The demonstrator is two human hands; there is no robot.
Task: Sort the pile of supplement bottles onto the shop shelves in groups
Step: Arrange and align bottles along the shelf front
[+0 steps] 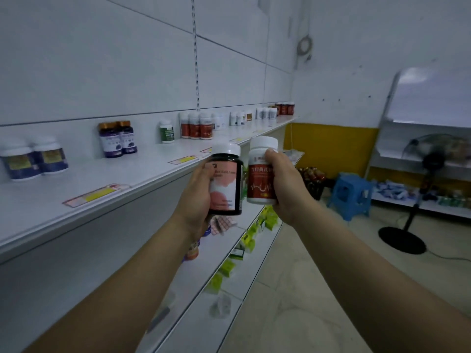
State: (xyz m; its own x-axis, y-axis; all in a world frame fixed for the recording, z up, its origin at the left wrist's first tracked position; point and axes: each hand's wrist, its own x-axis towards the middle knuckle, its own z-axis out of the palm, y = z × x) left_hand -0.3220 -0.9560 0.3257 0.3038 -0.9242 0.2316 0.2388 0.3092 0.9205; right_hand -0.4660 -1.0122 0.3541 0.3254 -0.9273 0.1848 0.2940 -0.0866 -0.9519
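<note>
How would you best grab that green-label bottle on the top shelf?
Grip the green-label bottle round its body, below the white cap, reaching from the open front of the top shelf; it stands upright, free on both sides.

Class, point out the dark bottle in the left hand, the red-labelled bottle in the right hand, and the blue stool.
dark bottle (225,186): head view, on its pink label.
red-labelled bottle (260,183): head view, on its red label.
blue stool (351,182): head view, on its seat.

White shelf (142,171) — grouped bottles (117,139), yellow price tags (96,195)
</note>
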